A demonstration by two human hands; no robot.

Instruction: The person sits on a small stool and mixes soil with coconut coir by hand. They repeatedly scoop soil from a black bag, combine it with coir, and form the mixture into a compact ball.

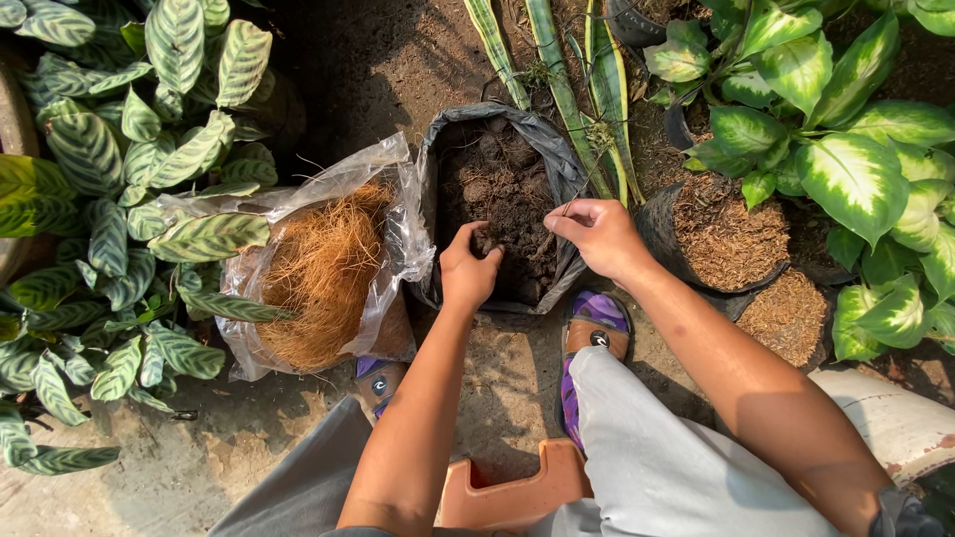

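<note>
Left hand (468, 270): fingers curling down, pressing into dark lumpy soil (497, 189); right hand (597, 235): thumb and fingertips pinching the rim of the black plastic grow bag (559, 159) containing that soil; bag standing between a clear plastic bag of orange-brown coconut fibre (323, 273) and a black pot of brown husk (721, 239); striped-leaf plants (129, 179) crowding the left.

Sunlit dirt ground (398, 60), potted plants (826, 129) around.
</note>
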